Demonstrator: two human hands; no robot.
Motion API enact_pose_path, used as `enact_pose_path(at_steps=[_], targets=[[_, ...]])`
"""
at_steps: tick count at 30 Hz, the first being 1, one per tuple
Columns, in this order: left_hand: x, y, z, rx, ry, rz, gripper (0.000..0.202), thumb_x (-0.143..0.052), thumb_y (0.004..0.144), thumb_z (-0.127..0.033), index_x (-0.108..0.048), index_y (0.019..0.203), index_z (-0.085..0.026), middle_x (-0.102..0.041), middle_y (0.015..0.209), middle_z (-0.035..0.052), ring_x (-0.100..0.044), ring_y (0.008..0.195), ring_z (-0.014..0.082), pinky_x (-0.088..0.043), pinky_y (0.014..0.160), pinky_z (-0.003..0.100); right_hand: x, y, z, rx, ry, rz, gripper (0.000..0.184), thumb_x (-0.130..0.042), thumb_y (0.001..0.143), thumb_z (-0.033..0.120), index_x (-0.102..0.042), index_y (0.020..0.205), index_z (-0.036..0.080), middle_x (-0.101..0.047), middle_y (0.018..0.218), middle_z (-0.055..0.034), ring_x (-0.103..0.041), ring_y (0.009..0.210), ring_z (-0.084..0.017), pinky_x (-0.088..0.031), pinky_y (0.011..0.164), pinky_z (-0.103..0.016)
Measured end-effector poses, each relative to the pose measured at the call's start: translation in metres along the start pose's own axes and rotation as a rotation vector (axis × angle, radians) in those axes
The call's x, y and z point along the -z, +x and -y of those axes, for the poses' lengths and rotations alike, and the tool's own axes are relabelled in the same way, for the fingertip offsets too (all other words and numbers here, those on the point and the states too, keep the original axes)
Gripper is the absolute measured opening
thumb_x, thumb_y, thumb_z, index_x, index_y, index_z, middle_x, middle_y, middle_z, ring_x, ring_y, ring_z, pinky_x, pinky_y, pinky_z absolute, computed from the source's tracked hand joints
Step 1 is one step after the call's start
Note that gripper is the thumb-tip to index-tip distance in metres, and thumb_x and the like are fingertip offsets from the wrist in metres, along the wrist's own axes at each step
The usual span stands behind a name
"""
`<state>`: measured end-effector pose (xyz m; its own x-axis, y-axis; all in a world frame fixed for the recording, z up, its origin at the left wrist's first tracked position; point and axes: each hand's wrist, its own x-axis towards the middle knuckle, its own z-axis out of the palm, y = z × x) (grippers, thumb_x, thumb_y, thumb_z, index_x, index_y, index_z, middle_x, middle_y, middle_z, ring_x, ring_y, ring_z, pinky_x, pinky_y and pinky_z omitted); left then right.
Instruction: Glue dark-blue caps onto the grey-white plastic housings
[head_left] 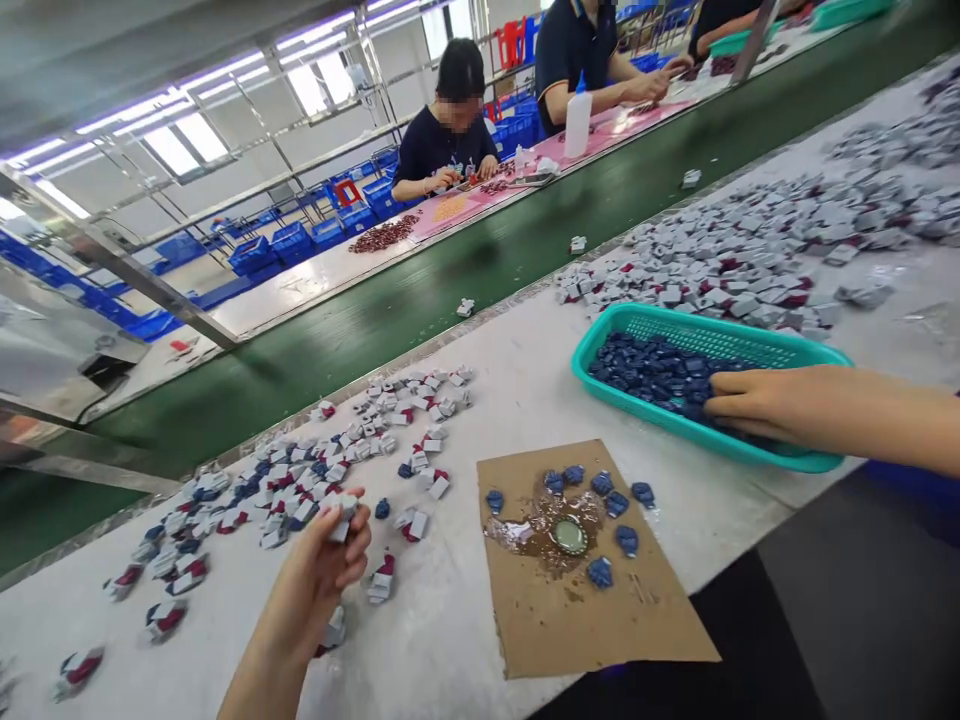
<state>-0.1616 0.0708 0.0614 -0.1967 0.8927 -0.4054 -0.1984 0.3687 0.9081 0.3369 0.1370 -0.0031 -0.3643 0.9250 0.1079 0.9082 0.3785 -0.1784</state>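
My left hand [319, 570] is closed around a small light-grey plastic piece [343, 516], held above the table between thumb and fingers. Loose grey pieces with dark red and dark blue parts [281, 480] lie about it. My right hand [772, 405] reaches into a teal basket [705, 430] full of small dark blue pieces [652, 372]. Its fingers are together, with the tips down among those pieces, so what they grip is hidden. Between my hands lies a cardboard sheet [585, 640] with several blue pieces [616, 503] around a round metal cap [569, 536] in a wet, glossy patch.
A large heap of grey pieces [750, 250] spreads behind the basket. Beyond the table runs a green conveyor belt [360, 325] with a few grey pieces on it. Across it, people [446, 140] work at another table, where a white bottle [578, 125] stands.
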Motion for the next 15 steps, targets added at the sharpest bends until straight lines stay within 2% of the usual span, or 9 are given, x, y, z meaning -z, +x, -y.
enact_pose_path(at_steps=[2,5,7,10,13,15], targets=[[0.002,-0.016,0.015,0.046,-0.126,-0.052,0.043,-0.086,0.065,-0.037,-0.064,0.097,-0.018,-0.051,0.070,-0.0040,-0.039,0.052,0.0069,-0.031,0.036,0.014,0.011,0.004,-0.008,0.022,-0.037,0.093,0.022,-0.060,0.096,0.035,-0.078,0.089,0.024,-0.068,0.088,-0.0039,-0.062,0.069,-0.014,-0.039,0.058,-0.026],[0.003,-0.026,0.039,0.030,-0.196,-0.122,0.052,-0.093,0.057,-0.039,-0.069,0.099,-0.019,-0.057,0.070,-0.0016,-0.048,0.055,0.0098,-0.030,0.036,0.014,0.024,0.005,-0.016,-0.050,-0.102,0.102,0.034,-0.050,0.100,0.040,-0.073,0.115,0.021,-0.068,0.108,-0.0112,-0.065,0.078,-0.020,-0.040,0.060,-0.030],[-0.002,-0.028,0.056,0.023,-0.232,-0.186,0.062,-0.097,0.050,-0.042,-0.072,0.103,-0.020,-0.068,0.078,0.0029,-0.058,0.064,0.0141,-0.035,0.039,0.015,0.027,0.004,-0.020,-0.087,-0.111,0.112,0.038,-0.044,0.101,0.042,-0.071,0.116,0.020,-0.067,0.112,-0.0128,-0.066,0.080,-0.021,-0.042,0.061,-0.030],[-0.019,-0.030,0.079,0.062,-0.282,-0.250,0.066,-0.096,0.049,-0.053,-0.074,0.103,-0.021,-0.077,0.095,0.0101,-0.067,0.078,0.0214,-0.041,0.043,0.017,0.026,0.001,-0.024,-0.090,-0.085,0.169,0.034,-0.049,0.097,0.046,-0.073,0.104,0.023,-0.067,0.106,-0.0102,-0.065,0.074,-0.019,-0.045,0.062,-0.030],[-0.038,-0.032,0.092,0.070,-0.294,-0.239,0.063,-0.092,0.049,-0.063,-0.075,0.088,-0.017,-0.076,0.079,0.0092,-0.062,0.063,0.0173,-0.035,0.039,0.016,0.025,0.000,-0.022,-0.086,-0.083,0.189,0.034,-0.051,0.094,0.048,-0.073,0.107,0.025,-0.065,0.107,-0.0108,-0.063,0.073,-0.021,-0.043,0.057,-0.030],[-0.045,-0.033,0.094,0.039,-0.294,-0.238,0.063,-0.093,0.046,-0.064,-0.076,0.084,-0.017,-0.072,0.071,0.0057,-0.052,0.053,0.0109,-0.030,0.036,0.013,0.025,0.000,-0.016,-0.066,-0.087,0.183,0.036,-0.049,0.095,0.047,-0.071,0.114,0.025,-0.064,0.112,-0.0120,-0.064,0.084,-0.024,-0.043,0.058,-0.031]])
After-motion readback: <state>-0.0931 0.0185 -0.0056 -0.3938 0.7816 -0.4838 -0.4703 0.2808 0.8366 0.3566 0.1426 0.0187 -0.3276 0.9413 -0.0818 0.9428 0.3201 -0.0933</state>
